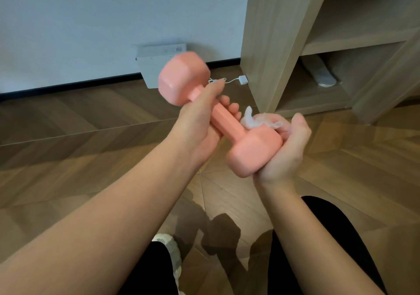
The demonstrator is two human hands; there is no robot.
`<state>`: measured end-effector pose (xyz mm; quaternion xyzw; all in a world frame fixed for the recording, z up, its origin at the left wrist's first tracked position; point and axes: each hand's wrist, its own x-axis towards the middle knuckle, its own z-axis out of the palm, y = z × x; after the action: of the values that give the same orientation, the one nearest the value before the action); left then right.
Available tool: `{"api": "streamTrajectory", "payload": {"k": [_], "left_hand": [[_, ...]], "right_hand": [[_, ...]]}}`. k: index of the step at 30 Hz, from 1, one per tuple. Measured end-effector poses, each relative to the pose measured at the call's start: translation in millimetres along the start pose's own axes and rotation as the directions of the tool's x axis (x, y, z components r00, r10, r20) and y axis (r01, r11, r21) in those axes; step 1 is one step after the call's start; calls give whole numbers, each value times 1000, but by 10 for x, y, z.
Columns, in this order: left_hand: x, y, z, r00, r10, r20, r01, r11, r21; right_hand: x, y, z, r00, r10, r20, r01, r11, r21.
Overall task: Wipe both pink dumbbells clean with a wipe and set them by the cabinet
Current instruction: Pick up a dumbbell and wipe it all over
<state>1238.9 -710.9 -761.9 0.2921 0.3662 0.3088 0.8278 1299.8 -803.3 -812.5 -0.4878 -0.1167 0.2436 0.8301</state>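
Wood cabinet (pixel 272 45): back right; white box (pixel 156 67), power adapter (pixel 243 80) by wall (pixel 91 22).
Pink dumbbell (pixel 227 118): midair, long axis far-left to near-right.
Left hand (pixel 200 124): wraps handle.
Right hand (pixel 286 151): cups near head, wipe (pixel 251 120) under curled fingers.

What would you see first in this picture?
A pink dumbbell held up in the middle, over the wooden floor. The left hand grips its handle, and the right hand cups its near end with a crumpled white wipe. A light wooden cabinet stands at the upper right.
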Motion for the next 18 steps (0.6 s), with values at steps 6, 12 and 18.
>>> {"api": "streamTrajectory", "payload": {"k": [6, 12, 18], "left_hand": [[18, 21, -103, 979, -116, -170, 89, 984, -154], [15, 143, -70, 999, 35, 7, -34, 994, -108], [-29, 199, -94, 983, 88, 160, -68, 990, -126]], "right_hand": [[-111, 216, -73, 896, -314, 314, 413, 850, -327], [-9, 132, 60, 955, 174, 242, -181, 984, 4], [-42, 72, 65, 747, 546, 380, -636, 754, 164]]}}
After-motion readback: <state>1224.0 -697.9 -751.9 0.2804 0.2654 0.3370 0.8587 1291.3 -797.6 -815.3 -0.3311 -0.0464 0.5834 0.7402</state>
